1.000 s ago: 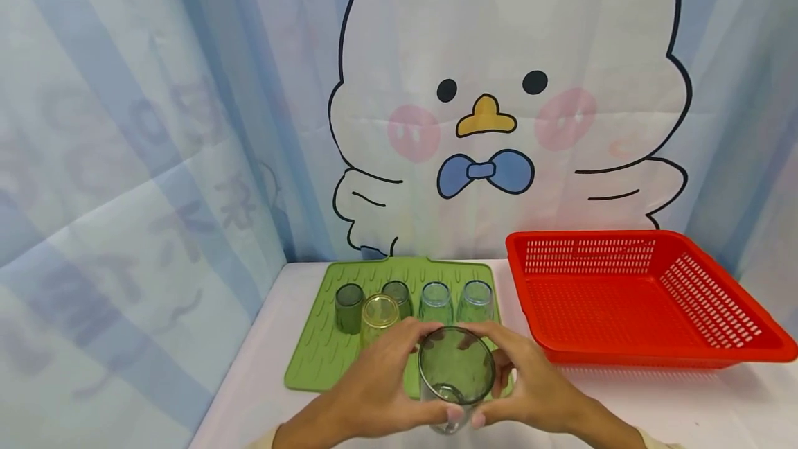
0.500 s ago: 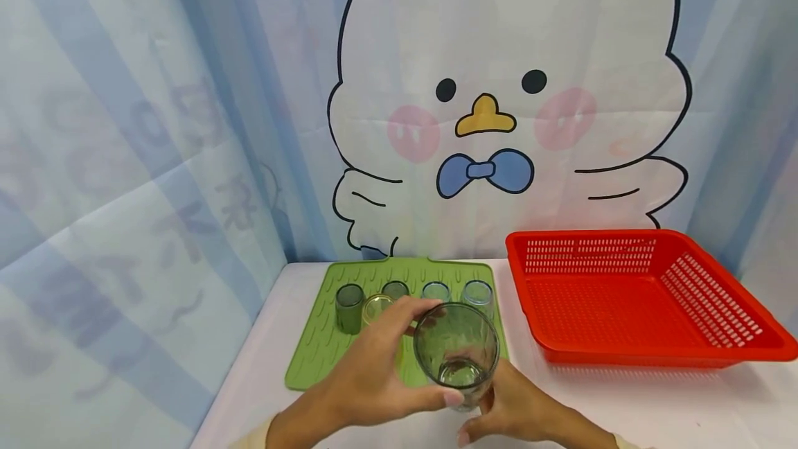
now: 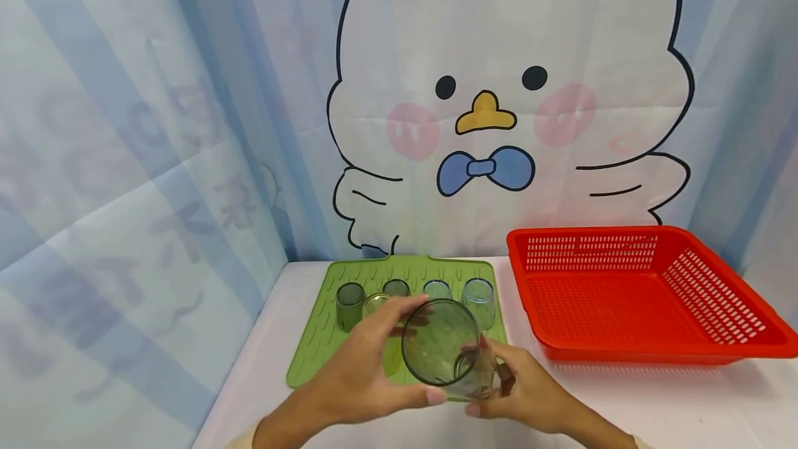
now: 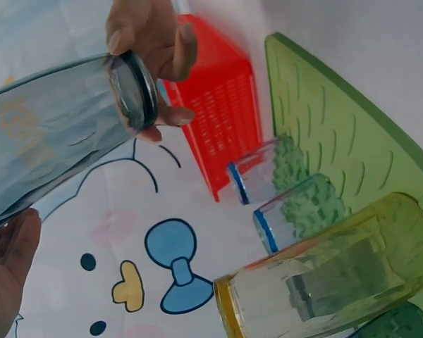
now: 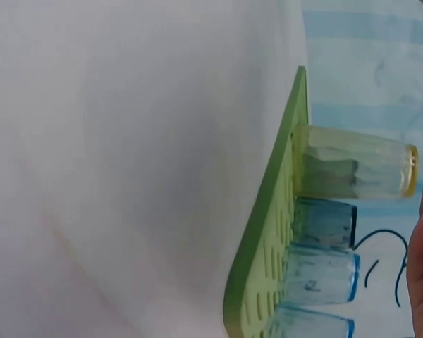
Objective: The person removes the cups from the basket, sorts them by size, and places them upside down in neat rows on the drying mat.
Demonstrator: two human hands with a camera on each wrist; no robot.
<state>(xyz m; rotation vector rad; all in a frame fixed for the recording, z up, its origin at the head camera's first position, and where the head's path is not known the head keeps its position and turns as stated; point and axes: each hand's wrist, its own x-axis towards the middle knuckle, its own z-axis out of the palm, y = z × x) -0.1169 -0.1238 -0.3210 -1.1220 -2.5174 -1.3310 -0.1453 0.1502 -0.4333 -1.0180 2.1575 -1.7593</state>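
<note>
A grey-tinted drinking glass (image 3: 441, 341) is held tilted above the green mat, its open rim toward me. My left hand (image 3: 358, 376) grips it near the rim, thumb in front and fingers behind. At the base end, my right hand (image 3: 533, 390) pinches the glass between thumb and fingers. The left wrist view shows the same glass (image 4: 63, 130) from the side, with the right hand (image 4: 151, 39) at its thick base. Behind the hands, several upturned glasses stand on the mat: grey (image 3: 350, 309), yellow-tinted (image 4: 331, 274) and clear blue-rimmed (image 3: 479, 303) ones.
The green ribbed drying mat (image 3: 308, 359) lies on a white-covered table (image 3: 249, 380). To its right sits a red perforated plastic basket (image 3: 598, 355). A curtain (image 3: 461, 227) with a cartoon bird hangs behind and on the left.
The right hand has shifted from the glass's side to its base. Held by both hands, the glass has tipped, its rim swinging left and its base right. The upturned glasses stay put.
</note>
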